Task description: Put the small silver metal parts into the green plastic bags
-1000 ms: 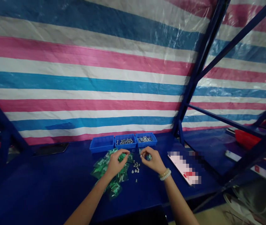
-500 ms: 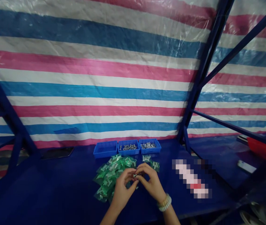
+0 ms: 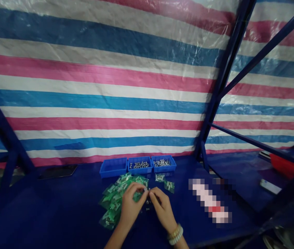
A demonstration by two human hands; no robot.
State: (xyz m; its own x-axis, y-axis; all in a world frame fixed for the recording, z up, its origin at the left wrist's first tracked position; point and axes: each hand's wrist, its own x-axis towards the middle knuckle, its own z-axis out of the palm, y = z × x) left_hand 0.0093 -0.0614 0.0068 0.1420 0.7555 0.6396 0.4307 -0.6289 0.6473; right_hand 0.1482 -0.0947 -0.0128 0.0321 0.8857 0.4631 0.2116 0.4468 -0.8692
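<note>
Head | small piece [image 3: 145, 189]: pale, blurred | left grip [image 3: 131, 203]: pinching it | right grip [image 3: 164, 208]: cannot tell

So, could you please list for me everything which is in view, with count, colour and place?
Open bins: three, blue, in a row near the tarp
Metal fasteners: many, silvery, in the middle and right bins
Hardware bags: many, green-tinted, piled before the bins; two more right of the pile
Loose small parts: uncertain, pale, between the hands
Phone-like slab: one, dark, far left
Pixelated flat object: one, pinkish, right
Container: one, red, right edge
Striped tarp: one, multicoloured, behind
Frame posts: several, blue, both sides
Tabletop: one, blue, underneath
Beaded bracelets: apparently two, yellowish and pale, right wrist
Left hand: one, bare, beside the pile
Right hand: one, bare, fingertips near the left's
</note>
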